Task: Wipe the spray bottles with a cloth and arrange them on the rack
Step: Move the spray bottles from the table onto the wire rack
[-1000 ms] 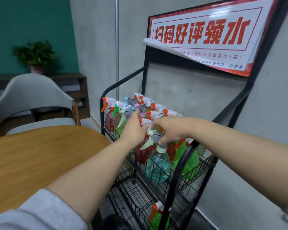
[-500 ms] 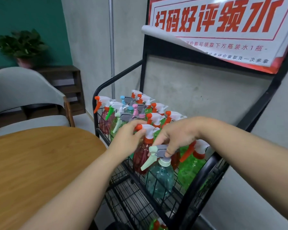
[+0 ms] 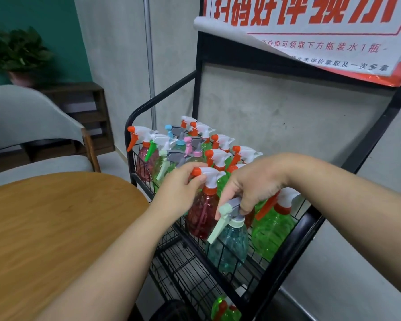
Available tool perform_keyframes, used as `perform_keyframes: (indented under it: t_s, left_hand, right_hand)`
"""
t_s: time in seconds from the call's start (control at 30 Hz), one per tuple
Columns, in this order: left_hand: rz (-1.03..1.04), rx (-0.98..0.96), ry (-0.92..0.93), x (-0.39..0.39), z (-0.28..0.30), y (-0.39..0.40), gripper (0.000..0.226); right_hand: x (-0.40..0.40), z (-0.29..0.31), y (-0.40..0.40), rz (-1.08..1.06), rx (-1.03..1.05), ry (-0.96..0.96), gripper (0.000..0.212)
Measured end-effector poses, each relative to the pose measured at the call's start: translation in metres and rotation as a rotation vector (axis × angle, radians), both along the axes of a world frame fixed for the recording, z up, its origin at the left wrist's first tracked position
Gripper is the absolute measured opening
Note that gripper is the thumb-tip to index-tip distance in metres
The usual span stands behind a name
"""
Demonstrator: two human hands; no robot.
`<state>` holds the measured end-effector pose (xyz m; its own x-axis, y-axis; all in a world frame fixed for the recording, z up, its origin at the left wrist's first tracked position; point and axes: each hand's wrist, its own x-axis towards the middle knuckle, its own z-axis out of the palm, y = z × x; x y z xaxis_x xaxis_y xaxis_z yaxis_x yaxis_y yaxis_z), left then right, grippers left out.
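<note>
Several spray bottles stand packed in the top basket of a black wire rack (image 3: 294, 242). My left hand (image 3: 178, 193) pinches the orange-and-white trigger head of a red bottle (image 3: 202, 216) in the front row. Beside it, my right hand (image 3: 255, 184) grips the grey-and-mint head of a teal bottle (image 3: 232, 249) at the basket's front edge. A green bottle (image 3: 273, 230) with an orange trigger stands just right of the teal one. No cloth is in view.
A round wooden table (image 3: 56, 239) lies left of the rack, with a grey chair (image 3: 28, 126) behind it. A red-and-white sign (image 3: 322, 31) hangs above the basket. Another green bottle (image 3: 225, 309) sits on a lower shelf. A potted plant (image 3: 16, 52) stands far left.
The camera has come closer to the rack and tilted down. Both hands stay on the same two bottle heads, with my right hand's fingers further round the teal bottle's head.
</note>
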<state>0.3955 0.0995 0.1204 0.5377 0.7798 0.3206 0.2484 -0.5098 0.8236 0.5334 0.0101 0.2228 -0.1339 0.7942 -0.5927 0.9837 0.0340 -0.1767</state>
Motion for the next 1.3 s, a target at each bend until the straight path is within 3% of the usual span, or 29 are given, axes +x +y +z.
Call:
perform_keyframes:
  t_s: [0.2,0.3,0.4,0.53,0.6,0.73,0.9,1.03,1.17,1.3]
  left_hand:
    - [-0.044,0.066,0.088,-0.010,0.004,-0.002,0.052]
    - [0.039,0.059,-0.103,-0.022,0.006,0.009,0.035]
    - [0.266,0.103,-0.283,-0.034,0.008,0.029,0.016]
    - [0.464,0.241,-0.007,-0.044,0.003,0.074,0.047]
    - [0.429,0.226,0.099,-0.044,0.001,0.096,0.058]
    - [0.295,0.097,0.094,-0.034,0.006,0.123,0.064]
    - [0.254,0.092,0.132,-0.017,0.006,0.147,0.042]
    - [0.269,0.118,0.126,-0.017,0.002,0.154,0.026]
    - [0.241,0.129,0.095,-0.020,0.001,0.157,0.013]
    - [0.191,0.117,0.072,-0.021,-0.002,0.161,0.025]
  right_hand:
    - [0.013,0.021,0.000,-0.097,-0.072,0.391,0.062]
    - [0.007,0.027,0.017,-0.125,0.050,0.509,0.048]
    - [-0.003,0.025,0.047,-0.095,0.270,0.395,0.027]
    - [-0.013,0.014,0.091,-0.051,0.499,0.140,0.015]
    - [-0.014,0.006,0.108,-0.036,0.568,0.065,0.028]
    - [-0.013,-0.011,0.121,-0.013,0.598,0.080,0.046]
    - [-0.009,-0.036,0.133,0.058,0.604,0.183,0.018]
    - [-0.009,-0.042,0.134,0.028,0.630,0.194,0.041]
    - [-0.009,-0.042,0.134,0.008,0.613,0.192,0.038]
    - [-0.007,-0.043,0.135,0.001,0.593,0.204,0.032]
